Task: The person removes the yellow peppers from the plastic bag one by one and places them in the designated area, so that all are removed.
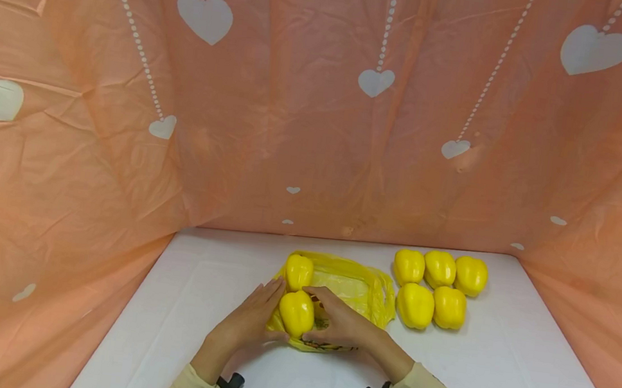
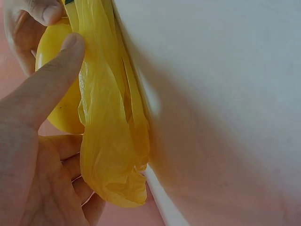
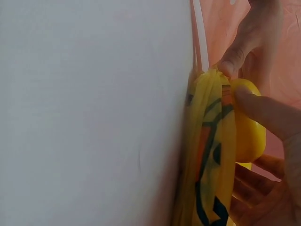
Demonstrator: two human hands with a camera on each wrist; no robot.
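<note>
A yellow plastic bag (image 1: 349, 287) lies flat on the white table, with printed markings on its near part. Two yellow bell peppers rest on its left side, a rear pepper (image 1: 299, 272) and a front pepper (image 1: 296, 314). My right hand (image 1: 338, 322) holds the front pepper from the right between thumb and fingers. Along the left side of both peppers lies my left hand (image 1: 250, 316), its fingers extended against the bag's edge. In the left wrist view the left thumb (image 2: 61, 77) lies across the front pepper beside the bag's folds.
Several more yellow bell peppers (image 1: 415, 306) stand in two rows to the right of the bag. The white table (image 1: 474, 382) is enclosed by a peach curtain (image 1: 315, 156) with white hearts. A black camera mount sits at each wrist.
</note>
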